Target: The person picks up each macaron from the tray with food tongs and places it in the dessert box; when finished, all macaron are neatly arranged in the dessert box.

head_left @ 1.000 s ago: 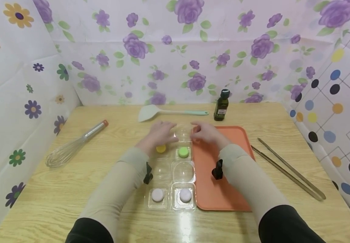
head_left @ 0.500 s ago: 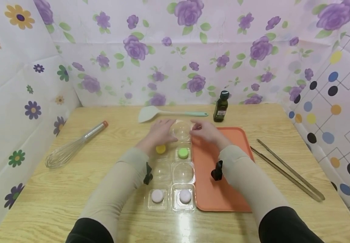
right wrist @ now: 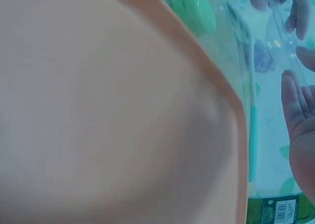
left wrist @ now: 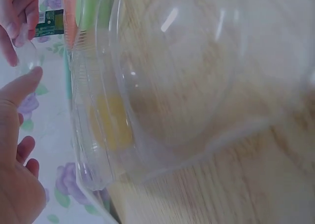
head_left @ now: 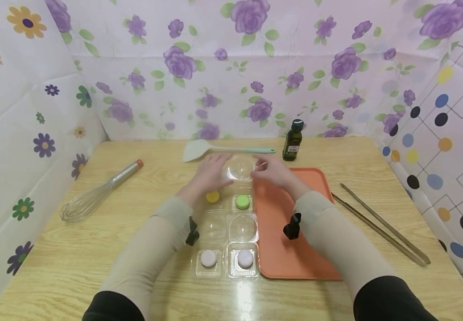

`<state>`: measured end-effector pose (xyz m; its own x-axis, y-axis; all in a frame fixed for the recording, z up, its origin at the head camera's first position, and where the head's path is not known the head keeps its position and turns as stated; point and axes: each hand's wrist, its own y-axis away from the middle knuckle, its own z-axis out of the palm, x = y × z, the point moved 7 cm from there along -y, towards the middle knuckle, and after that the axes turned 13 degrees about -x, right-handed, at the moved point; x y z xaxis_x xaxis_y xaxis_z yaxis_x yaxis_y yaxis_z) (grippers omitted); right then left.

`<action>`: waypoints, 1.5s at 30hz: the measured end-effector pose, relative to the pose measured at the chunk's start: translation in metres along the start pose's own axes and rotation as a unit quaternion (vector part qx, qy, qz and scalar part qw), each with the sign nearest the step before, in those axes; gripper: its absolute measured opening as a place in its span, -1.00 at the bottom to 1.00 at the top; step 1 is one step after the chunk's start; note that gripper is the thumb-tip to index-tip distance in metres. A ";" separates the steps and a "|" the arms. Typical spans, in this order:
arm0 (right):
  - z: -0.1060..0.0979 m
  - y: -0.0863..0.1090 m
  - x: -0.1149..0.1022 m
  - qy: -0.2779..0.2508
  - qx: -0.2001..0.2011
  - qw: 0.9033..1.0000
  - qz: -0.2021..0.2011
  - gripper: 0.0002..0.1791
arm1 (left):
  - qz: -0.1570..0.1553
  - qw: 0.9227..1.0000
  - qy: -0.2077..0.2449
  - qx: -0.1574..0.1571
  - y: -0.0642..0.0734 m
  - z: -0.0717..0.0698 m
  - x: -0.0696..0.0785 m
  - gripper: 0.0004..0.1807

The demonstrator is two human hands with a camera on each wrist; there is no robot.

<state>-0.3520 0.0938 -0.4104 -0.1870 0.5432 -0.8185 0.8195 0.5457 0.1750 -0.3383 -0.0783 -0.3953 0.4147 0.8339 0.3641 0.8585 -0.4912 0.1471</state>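
- Your left hand (head_left: 210, 172) curves round and your right hand (head_left: 274, 171) pinches opposite edges of the clear lid (head_left: 241, 168), behind the green cake (head_left: 242, 202).
- Closing seems in hand; next probably needs even folding forward.

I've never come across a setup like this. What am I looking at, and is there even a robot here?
There is no robot: you see a person's two bare hands, the left hand and the right hand. The wide picture comes from a camera worn on the head, looking forward and down. The two tilted close-ups come from cameras on the wrists, one each. On the wooden table are clear plastic boxes with round pieces in them: a yellow one, a green one and two pale ones. Around them lie an orange tray, metal tongs, a whisk and a spatula; a dark bottle stands behind. Between them, the hands hold a clear domed lid.
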 end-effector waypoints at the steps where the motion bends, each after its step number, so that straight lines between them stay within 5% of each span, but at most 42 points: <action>1: 0.000 0.002 -0.002 0.000 -0.002 1.000 -0.006 -0.22 | 0.001 1.000 0.004 0.002 0.001 -0.001 0.000 -0.04; 13: 0.005 0.021 -0.016 -0.016 -0.015 0.997 -0.071 -0.15 | 0.046 0.997 0.054 0.023 0.008 -0.003 0.007 0.05; 23: 0.005 0.047 -0.056 -0.020 -0.018 0.995 -0.094 -0.24 | 0.054 0.996 0.060 0.029 0.013 -0.004 0.012 0.09; 32: 0.008 0.030 -0.021 -0.102 -0.040 0.990 -0.083 -0.27 | 0.067 0.994 0.020 0.079 0.024 -0.011 0.018 0.01; 35: 0.013 0.027 -0.019 -0.149 -0.067 0.983 -0.084 -0.37 | 0.065 0.993 0.006 0.097 0.028 -0.013 0.018 0.02; 39: 0.018 0.024 -0.017 -0.252 -0.104 0.960 -0.070 -0.46 | 0.072 0.991 -0.016 0.116 0.030 -0.014 0.019 0.03; 42: 0.020 0.022 -0.015 -0.320 -0.115 0.939 -0.041 -0.41 | 0.084 0.988 -0.033 0.125 0.030 -0.014 0.021 0.02; 45: 0.020 0.022 -0.014 -0.341 -0.118 0.932 -0.017 -0.31 | 0.098 0.984 -0.053 0.137 0.030 -0.015 0.025 0.01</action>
<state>-0.3201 0.0856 -0.4065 0.2429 0.0345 -0.9694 0.6621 0.7245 0.1917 -0.3069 -0.0763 -0.3682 0.5975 0.7581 0.2612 0.8017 -0.5715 -0.1753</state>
